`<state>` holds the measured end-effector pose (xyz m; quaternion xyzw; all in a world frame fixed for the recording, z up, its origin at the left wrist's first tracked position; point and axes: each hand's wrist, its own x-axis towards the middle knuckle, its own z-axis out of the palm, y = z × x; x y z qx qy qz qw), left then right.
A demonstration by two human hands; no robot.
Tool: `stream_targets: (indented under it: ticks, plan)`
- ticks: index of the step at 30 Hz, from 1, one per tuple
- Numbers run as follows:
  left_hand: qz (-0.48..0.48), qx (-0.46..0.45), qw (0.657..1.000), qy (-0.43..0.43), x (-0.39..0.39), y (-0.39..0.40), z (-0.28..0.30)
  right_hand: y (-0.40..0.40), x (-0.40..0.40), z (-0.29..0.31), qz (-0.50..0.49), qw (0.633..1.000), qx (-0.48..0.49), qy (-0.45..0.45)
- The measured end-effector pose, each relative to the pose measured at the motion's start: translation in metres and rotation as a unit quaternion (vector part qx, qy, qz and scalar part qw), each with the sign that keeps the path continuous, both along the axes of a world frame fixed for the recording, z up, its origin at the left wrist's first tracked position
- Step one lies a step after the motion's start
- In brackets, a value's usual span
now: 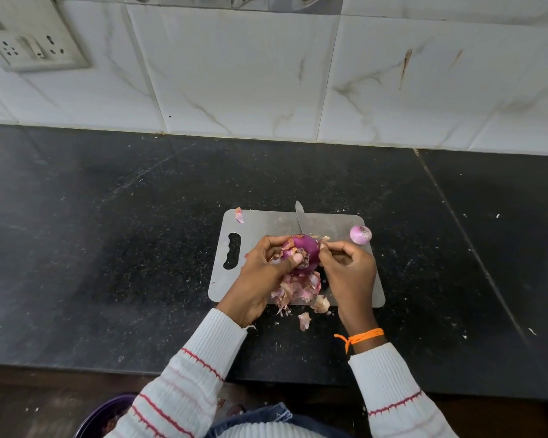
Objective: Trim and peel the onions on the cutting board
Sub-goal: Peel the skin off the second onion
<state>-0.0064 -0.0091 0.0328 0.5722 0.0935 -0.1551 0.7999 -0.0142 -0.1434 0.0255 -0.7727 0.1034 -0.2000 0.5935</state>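
Onion [301,252], glossy purple, papery skin flaking, held in both hands.

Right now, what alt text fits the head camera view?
A left hand holds a purple onion above a grey cutting board while the right hand pinches its skin. A knife and peeled onion lie behind.

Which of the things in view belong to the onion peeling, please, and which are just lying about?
In use: red onion held by left hand, right hand pinching skin, peeled onion, knife, cutting board, peel heap.
Just there: wall socket, purple bowl.
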Motion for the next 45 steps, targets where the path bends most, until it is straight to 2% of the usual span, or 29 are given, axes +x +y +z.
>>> stream_targets:
  ticks: [6,9,14,18,22,27,34,36,39,42,45]
  plan:
    - [-0.003,-0.054,0.998,0.025,-0.001,-0.002,0.005,-0.013,0.0,0.006,0.162,0.985,0.061,0.01]
    - [-0.018,-0.085,0.995,0.039,-0.001,-0.001,0.009,-0.019,0.001,0.008,0.172,0.983,0.063,0.004]
    - [-0.032,-0.096,0.994,0.038,0.002,0.001,0.012,-0.021,0.003,0.008,0.208,0.977,0.012,-0.037]
    - [-0.04,-0.083,0.995,0.024,0.002,0.004,0.013,-0.024,0.004,0.005,0.237,0.971,0.043,-0.012]
    - [-0.051,-0.079,0.995,0.029,0.001,0.005,0.013,-0.028,0.006,0.005,0.261,0.965,0.012,-0.011]
    - [-0.058,-0.082,0.994,0.032,0.0,0.004,0.014,-0.031,0.006,0.005,0.254,0.967,0.027,-0.012]
    - [-0.053,-0.085,0.994,0.035,0.0,0.005,0.015,-0.027,0.004,0.001,0.156,0.976,0.154,0.007]
    - [-0.055,-0.102,0.993,0.034,0.0,0.006,0.015,-0.026,0.005,-0.002,0.112,0.981,0.16,0.02]
    - [-0.07,-0.119,0.99,0.025,-0.001,0.005,0.015,-0.022,0.007,-0.003,0.085,0.991,0.1,0.026]
    - [-0.076,-0.101,0.992,0.018,-0.001,0.005,0.013,-0.013,0.008,-0.002,0.076,0.996,-0.047,0.002]
    - [-0.081,-0.106,0.991,0.02,-0.002,0.007,0.014,-0.01,0.012,-0.011,0.058,0.979,-0.194,-0.028]
